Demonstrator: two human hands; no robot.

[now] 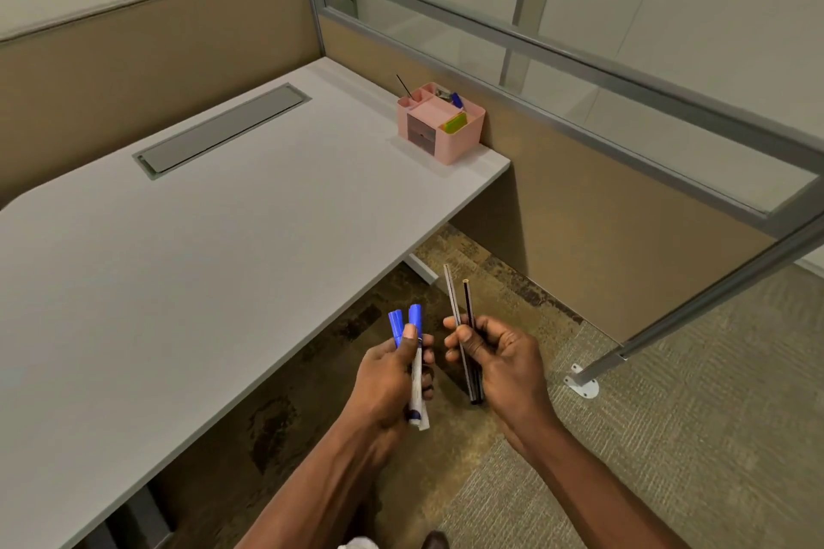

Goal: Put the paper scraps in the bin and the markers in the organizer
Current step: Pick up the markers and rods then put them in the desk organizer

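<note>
"Why a bunch in each hand?"

"Sorted by kind, I'd guess. The left hand (388,374) grips blue-capped markers (415,316) — the pink organizer (439,125) waits beyond on the desk's (223,259) far corner — and the right hand (508,366) pinches two thin dark pens (469,303)."

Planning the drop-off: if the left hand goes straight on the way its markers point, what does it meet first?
Probably the desk edge. If the left hand with the markers rides higher, the way looks free up to the pink organizer. Height is unclear.

Soft, even overhead light is cast, faint shadows are thrown, and straight lines are bowed by wide-angle distortion.
</note>
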